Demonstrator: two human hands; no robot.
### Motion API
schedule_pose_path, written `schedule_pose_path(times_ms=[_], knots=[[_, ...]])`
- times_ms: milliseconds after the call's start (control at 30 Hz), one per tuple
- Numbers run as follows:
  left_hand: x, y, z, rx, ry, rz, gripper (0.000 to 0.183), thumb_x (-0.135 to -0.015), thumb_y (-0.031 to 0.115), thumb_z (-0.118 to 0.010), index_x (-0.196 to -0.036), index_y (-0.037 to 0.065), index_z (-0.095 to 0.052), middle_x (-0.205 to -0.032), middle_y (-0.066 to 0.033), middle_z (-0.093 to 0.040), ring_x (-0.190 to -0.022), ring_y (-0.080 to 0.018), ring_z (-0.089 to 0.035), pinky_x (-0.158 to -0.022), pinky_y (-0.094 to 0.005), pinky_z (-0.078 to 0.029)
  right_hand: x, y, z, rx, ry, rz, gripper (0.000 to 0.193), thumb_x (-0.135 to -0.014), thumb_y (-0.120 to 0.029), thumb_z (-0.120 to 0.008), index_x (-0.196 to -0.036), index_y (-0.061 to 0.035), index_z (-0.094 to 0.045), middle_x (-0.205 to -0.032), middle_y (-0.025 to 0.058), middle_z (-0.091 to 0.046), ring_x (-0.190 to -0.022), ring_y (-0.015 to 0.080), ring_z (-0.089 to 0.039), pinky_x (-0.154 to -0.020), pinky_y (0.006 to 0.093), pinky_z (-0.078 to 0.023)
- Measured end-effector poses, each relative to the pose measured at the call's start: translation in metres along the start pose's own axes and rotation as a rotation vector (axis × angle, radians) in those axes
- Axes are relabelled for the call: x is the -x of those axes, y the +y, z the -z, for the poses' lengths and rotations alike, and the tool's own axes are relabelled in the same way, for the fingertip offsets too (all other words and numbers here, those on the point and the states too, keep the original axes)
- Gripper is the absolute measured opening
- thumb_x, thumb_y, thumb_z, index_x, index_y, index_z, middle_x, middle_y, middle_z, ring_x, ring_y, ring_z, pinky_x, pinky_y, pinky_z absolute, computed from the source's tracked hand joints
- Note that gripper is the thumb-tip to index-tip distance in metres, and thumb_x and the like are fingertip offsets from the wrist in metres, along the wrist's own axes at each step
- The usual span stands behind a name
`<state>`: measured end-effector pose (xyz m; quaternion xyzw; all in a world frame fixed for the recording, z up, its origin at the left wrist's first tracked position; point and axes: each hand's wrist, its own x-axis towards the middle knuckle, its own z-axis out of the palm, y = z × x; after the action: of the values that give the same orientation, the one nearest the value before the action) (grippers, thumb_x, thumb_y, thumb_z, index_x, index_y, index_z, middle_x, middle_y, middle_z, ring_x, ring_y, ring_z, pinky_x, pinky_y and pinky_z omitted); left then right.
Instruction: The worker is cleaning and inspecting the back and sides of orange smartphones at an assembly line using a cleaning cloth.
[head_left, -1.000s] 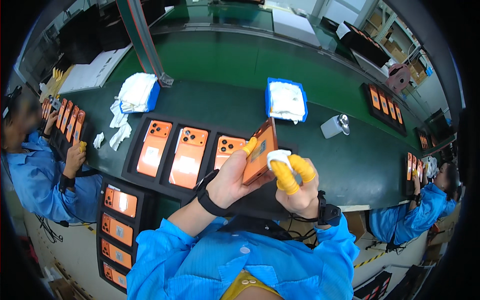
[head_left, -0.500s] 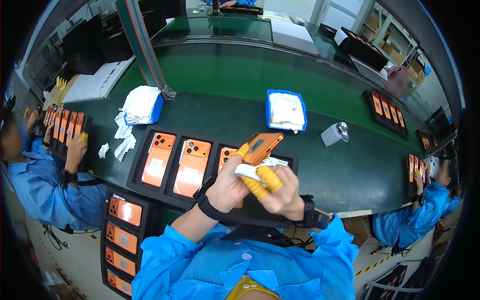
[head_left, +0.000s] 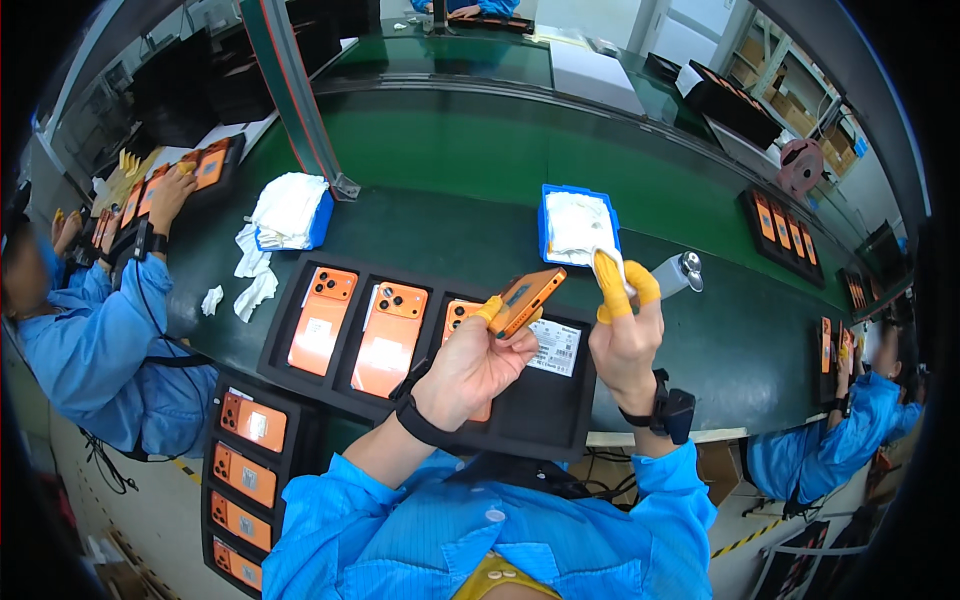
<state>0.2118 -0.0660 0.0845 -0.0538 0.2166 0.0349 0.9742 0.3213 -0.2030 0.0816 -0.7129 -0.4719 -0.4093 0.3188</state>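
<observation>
My left hand (head_left: 470,368) grips an orange phone (head_left: 528,298) by its lower end and holds it tilted above a black foam tray (head_left: 560,425). My right hand (head_left: 625,335), with yellow finger cots, is raised to the right of the phone. Its fingertips pinch a white wipe (head_left: 603,247) at the near edge of a blue tray of wipes (head_left: 548,200). The foam tray holds three more orange phones (head_left: 322,318), lying back up. Its right slot shows a white label (head_left: 556,347).
A small white bottle (head_left: 681,272) lies on the green bench right of my hand. A second blue tray of wipes (head_left: 292,210) and loose wipes sit at the left. Stacked phone trays (head_left: 248,455) stand lower left. Co-workers in blue sit at left (head_left: 95,330) and right (head_left: 860,410).
My right hand left the phone and rose to the blue wipe tray with the wipe. My left hand has tipped the phone flatter and lifted it slightly.
</observation>
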Motion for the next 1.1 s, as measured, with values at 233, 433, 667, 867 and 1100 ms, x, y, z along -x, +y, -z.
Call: schedule_pose_path(times_ms=[233,433,667,867,1100], knots=[[-0.004,0.006,0.019,-0.017,-0.23,0.092,0.035,-0.1,0.023,-0.035,-0.112,-0.006,-0.049,-0.092,-0.0151,-0.055,-0.073,-0.0188,-0.052,-0.066,-0.032,-0.048,0.007,-0.036,0.013,-0.206,-0.009,0.278,0.052,-0.049,-0.006,-0.065,-0.1,-0.0036,-0.069,-0.093,0.0106,-0.057,-0.07,0.0241,-0.057,-0.058,0.0336,-0.049],[0.005,0.009,0.015,-0.028,-0.108,0.132,0.031,-0.1,0.019,-0.03,-0.116,-0.004,-0.044,-0.106,-0.0158,-0.056,-0.09,-0.0244,-0.063,-0.081,-0.0376,-0.055,0.005,-0.034,-0.001,-0.27,-0.066,0.333,0.051,-0.051,-0.009,-0.064,-0.102,-0.0038,-0.068,-0.094,0.0103,-0.056,-0.066,0.022,-0.056,-0.056,0.0332,-0.047],[0.004,0.005,0.022,-0.064,-0.18,-0.021,0.03,-0.1,0.015,-0.03,-0.109,-0.005,-0.051,-0.076,-0.0087,-0.049,-0.059,-0.0125,-0.048,-0.06,-0.0265,-0.045,-0.002,-0.011,0.0,-0.111,-0.009,0.099,0.053,-0.053,0.007,-0.058,-0.104,-0.0038,-0.067,-0.096,0.0112,-0.056,-0.065,0.0248,-0.055,-0.053,0.0337,-0.045],[-0.002,0.001,0.021,-0.16,-0.114,-0.082,0.033,-0.1,0.022,-0.033,-0.119,-0.002,-0.045,-0.104,-0.0152,-0.059,-0.087,-0.0212,-0.065,-0.073,-0.0322,-0.059,0.005,-0.028,0.007,-0.26,-0.043,0.38,0.05,-0.044,-0.009,-0.065,-0.094,-0.0054,-0.07,-0.089,0.01,-0.056,-0.067,0.0216,-0.057,-0.055,0.0312,-0.049],[-0.008,-0.009,0.025,-2.02,0.083,-0.95,0.03,-0.089,0.015,-0.051,-0.11,-0.006,-0.048,-0.076,-0.0166,-0.063,-0.063,-0.0304,-0.065,-0.053,-0.044,-0.051,0.054,0.043,0.013,-0.197,-0.155,-0.317,0.052,-0.063,0.016,-0.044,-0.11,0.0025,-0.061,-0.104,0.0159,-0.053,-0.069,0.0229,-0.058,-0.059,0.0304,-0.049]])
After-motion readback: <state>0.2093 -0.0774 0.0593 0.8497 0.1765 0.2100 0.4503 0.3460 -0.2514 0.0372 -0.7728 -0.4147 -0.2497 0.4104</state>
